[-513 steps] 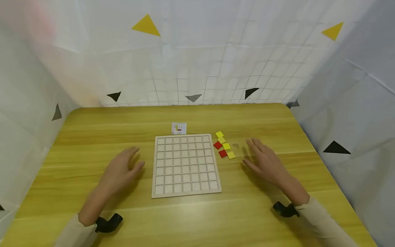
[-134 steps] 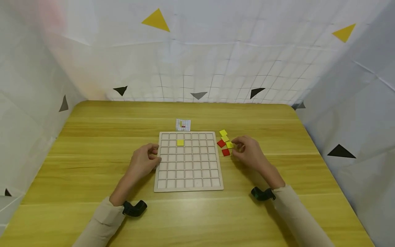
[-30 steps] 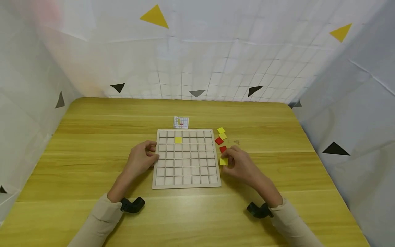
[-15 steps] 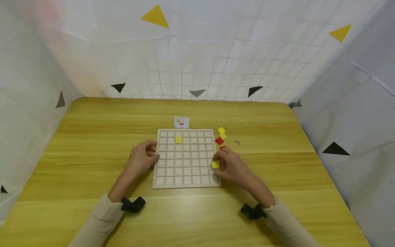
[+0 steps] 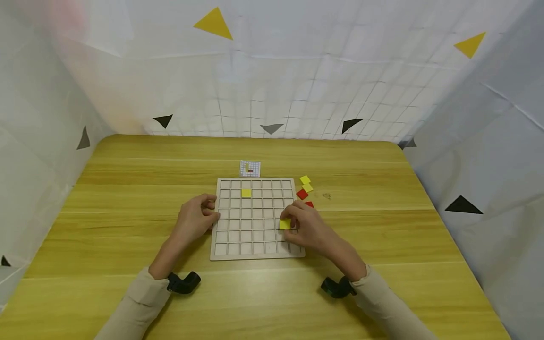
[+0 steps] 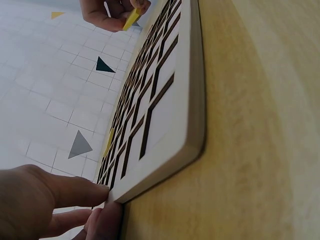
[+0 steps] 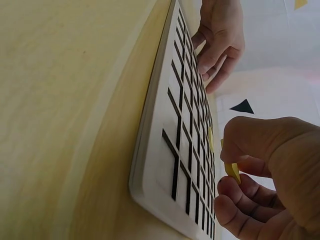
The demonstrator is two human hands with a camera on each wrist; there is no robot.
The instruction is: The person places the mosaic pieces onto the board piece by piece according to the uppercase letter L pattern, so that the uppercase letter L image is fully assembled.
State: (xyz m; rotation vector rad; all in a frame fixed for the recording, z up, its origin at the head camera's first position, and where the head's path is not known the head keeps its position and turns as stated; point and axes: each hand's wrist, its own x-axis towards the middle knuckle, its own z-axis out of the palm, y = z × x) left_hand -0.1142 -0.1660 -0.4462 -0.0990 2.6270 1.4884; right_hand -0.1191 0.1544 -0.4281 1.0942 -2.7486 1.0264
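Right fingers (image 5: 294, 210) pinch yellow tile (image 5: 285, 225), squared with board (image 5: 258, 257).

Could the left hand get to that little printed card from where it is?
Probably yes: the printed card lies uncovered just beyond the far edge of the board, and nothing tall stands between. The left hand would likely need to release the board's left edge first.

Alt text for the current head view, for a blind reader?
A right hand pinches a yellow tile over a gridded board whose left edge the left hand holds. Another yellow tile sits in the grid; red and yellow tiles lie at right.
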